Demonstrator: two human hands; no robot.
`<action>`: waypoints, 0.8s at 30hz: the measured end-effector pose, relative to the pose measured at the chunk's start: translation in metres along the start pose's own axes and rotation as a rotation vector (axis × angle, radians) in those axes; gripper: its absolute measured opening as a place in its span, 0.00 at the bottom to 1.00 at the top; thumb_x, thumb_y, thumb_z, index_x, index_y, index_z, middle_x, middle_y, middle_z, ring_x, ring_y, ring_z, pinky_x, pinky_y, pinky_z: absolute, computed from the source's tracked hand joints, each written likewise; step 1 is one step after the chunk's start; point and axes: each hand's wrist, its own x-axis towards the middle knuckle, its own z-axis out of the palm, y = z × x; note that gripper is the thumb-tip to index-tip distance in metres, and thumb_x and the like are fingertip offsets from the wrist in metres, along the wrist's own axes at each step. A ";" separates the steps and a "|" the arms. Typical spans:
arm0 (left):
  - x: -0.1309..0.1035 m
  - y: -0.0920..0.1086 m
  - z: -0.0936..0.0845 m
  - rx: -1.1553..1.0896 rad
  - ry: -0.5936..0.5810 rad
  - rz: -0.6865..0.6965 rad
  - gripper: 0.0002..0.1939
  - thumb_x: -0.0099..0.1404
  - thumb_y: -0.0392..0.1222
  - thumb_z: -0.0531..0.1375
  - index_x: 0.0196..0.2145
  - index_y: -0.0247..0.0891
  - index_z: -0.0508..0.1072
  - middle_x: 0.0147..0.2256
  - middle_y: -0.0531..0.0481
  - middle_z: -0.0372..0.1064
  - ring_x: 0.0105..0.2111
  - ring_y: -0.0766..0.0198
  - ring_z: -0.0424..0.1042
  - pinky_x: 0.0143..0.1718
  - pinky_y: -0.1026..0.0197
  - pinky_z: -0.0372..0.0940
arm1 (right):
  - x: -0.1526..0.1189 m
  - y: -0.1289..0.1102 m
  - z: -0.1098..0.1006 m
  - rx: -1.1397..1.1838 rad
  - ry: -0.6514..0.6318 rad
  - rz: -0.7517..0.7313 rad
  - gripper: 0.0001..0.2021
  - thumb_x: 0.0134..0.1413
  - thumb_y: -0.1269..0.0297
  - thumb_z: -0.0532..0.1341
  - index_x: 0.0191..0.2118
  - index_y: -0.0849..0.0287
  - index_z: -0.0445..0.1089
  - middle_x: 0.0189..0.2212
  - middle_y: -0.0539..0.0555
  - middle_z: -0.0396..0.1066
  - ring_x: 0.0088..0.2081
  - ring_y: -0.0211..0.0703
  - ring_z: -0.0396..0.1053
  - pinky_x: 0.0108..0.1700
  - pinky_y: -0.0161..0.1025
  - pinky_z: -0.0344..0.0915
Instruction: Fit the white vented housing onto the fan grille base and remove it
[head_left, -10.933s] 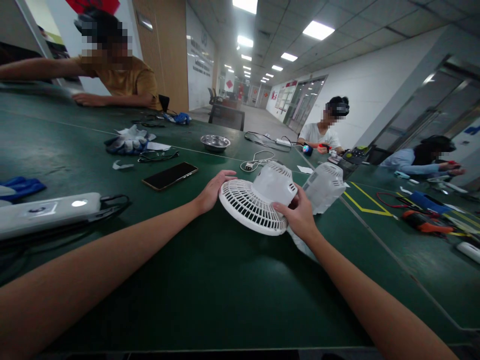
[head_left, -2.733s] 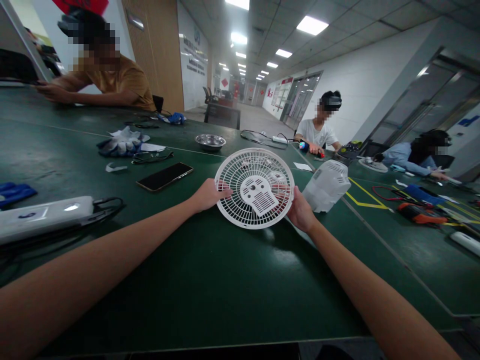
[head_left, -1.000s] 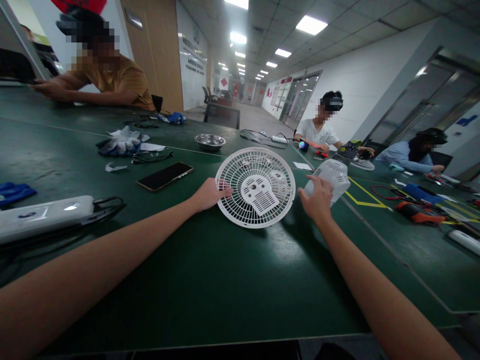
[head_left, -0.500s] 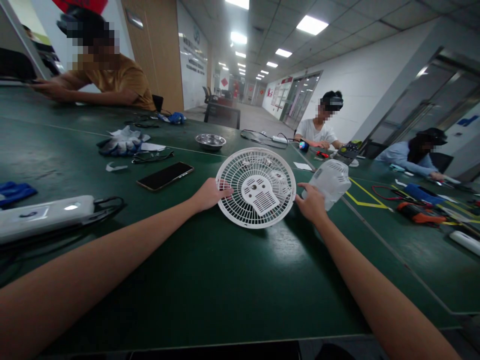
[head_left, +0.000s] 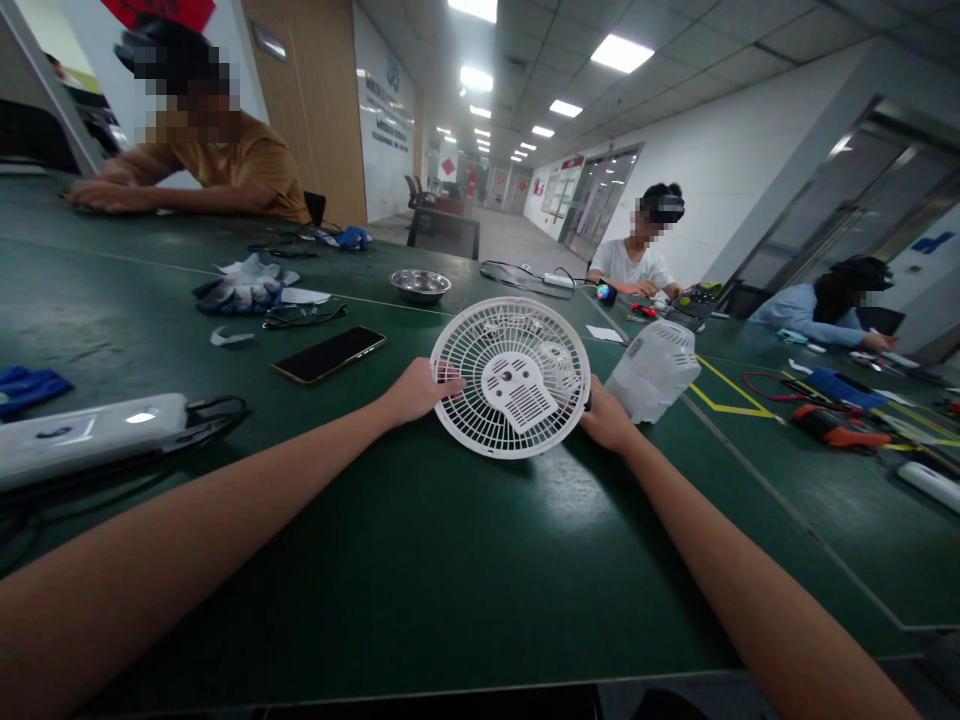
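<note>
A round white slatted grille (head_left: pixel 499 430) is held tilted above the green table (head_left: pixel 450 590), with a slotted plate at its centre. My left hand (head_left: pixel 420 391) grips its left rim, the fingertips showing through the slats. At the right rim is my right hand (head_left: pixel 609 418), its fingers mostly hidden behind the grille. Through the slats, other pale parts show but cannot be made out well. Just beyond my right hand a translucent white housing (head_left: pixel 655 372) stands on the table.
A phone (head_left: pixel 330 355), a metal bowl (head_left: pixel 420 285), gloves (head_left: pixel 244 286) and a white power strip (head_left: pixel 90 437) lie left. An orange-and-black tool (head_left: pixel 840 428) lies right. People sit across the table at left, ahead and right.
My right hand has moved slightly left, and its fingers have gone from spread beside the rim to behind the grille. The grille and my left hand have barely shifted.
</note>
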 end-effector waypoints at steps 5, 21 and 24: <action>0.001 -0.002 0.000 0.017 0.000 0.025 0.13 0.67 0.48 0.62 0.30 0.37 0.77 0.32 0.47 0.78 0.34 0.57 0.77 0.43 0.52 0.68 | -0.001 -0.002 0.005 0.070 0.037 -0.031 0.36 0.56 0.50 0.65 0.66 0.60 0.56 0.57 0.64 0.70 0.55 0.59 0.72 0.61 0.57 0.65; 0.000 -0.001 -0.001 0.007 -0.023 -0.008 0.14 0.66 0.50 0.61 0.32 0.37 0.78 0.34 0.45 0.79 0.35 0.56 0.77 0.42 0.52 0.69 | 0.000 -0.014 0.001 0.075 0.089 0.033 0.42 0.50 0.46 0.67 0.65 0.63 0.54 0.51 0.64 0.73 0.52 0.61 0.73 0.56 0.53 0.67; 0.000 0.000 -0.001 -0.002 -0.022 -0.017 0.13 0.67 0.50 0.61 0.32 0.37 0.77 0.33 0.46 0.79 0.35 0.56 0.77 0.42 0.52 0.69 | -0.001 -0.015 0.000 0.076 0.095 0.070 0.42 0.49 0.48 0.68 0.66 0.62 0.54 0.51 0.63 0.74 0.50 0.61 0.74 0.56 0.54 0.67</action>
